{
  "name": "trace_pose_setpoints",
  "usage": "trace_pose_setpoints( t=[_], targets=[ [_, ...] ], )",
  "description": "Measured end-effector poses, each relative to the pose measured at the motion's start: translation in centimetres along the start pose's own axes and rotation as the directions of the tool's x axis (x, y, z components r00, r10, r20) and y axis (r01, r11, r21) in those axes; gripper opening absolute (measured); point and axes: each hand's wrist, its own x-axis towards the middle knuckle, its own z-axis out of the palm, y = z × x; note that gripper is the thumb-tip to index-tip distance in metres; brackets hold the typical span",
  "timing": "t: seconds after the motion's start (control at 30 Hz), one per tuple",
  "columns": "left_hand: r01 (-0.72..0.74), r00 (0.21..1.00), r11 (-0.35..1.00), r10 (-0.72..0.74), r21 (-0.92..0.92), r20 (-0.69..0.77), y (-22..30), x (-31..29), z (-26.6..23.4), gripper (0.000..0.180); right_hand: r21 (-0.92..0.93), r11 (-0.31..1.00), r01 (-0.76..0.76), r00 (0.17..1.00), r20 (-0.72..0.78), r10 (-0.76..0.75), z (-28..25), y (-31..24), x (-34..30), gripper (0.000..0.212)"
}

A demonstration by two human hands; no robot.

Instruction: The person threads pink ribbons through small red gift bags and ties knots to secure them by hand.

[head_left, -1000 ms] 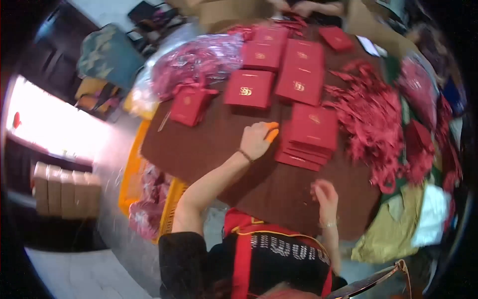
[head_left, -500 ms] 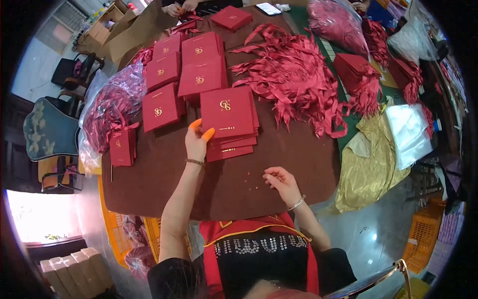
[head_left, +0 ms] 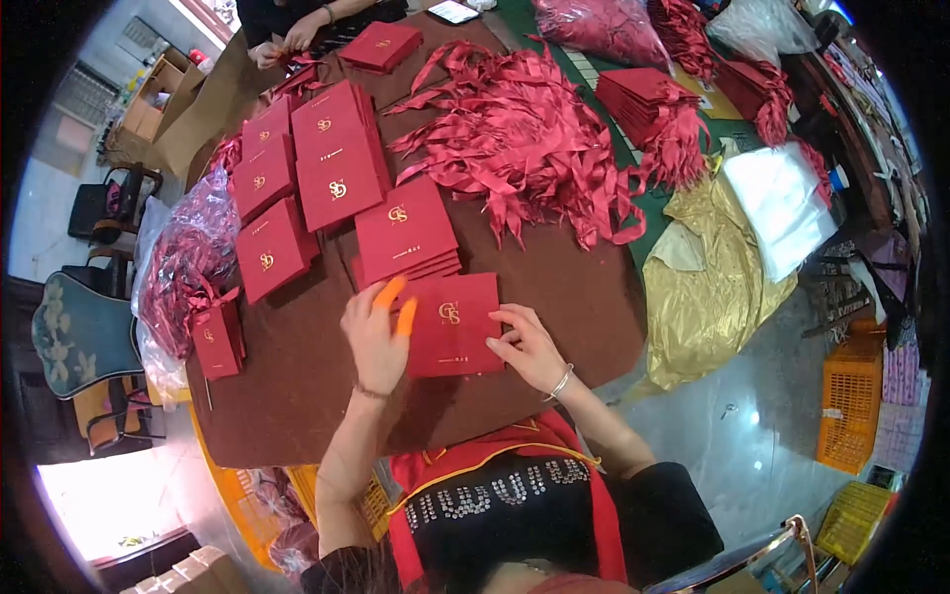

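A flat red paper bag with a gold emblem (head_left: 453, 323) lies on the brown table (head_left: 297, 396) right in front of me. My left hand (head_left: 374, 337), with orange covers on two fingertips, presses on the bag's left edge. My right hand (head_left: 529, 346) grips its right edge. Just beyond the bag sits a stack of the same red bags (head_left: 404, 230).
More red bags (head_left: 297, 188) lie in rows at the left. A heap of red ribbons (head_left: 524, 139) covers the table's middle. Clear sacks of ribbons (head_left: 183, 262) stand at the left edge. Another person's hands (head_left: 282, 45) work at the far end. Gold and white sheets (head_left: 732, 238) hang at the right.
A single red bag has come off the stack toward me. My right hand moved up from the bare table onto its right edge; my left hand came down with it.
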Motion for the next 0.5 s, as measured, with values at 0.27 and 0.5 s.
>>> trace_pose_setpoints(
  t=[0.27,0.5],
  targets=[
    [-0.127,0.983,0.984,0.142,-0.123,0.113,4.2,11.3,13.4,0.029,0.295,0.948,-0.117,0.990,-0.039,0.134,-0.7,0.5,-0.3,0.030],
    [-0.272,0.962,0.949,0.275,-0.157,-0.005,5.1,10.1,6.6,0.013,0.688,0.694,-0.213,0.973,0.088,0.211,-1.8,0.3,-0.4,0.034]
  ],
)
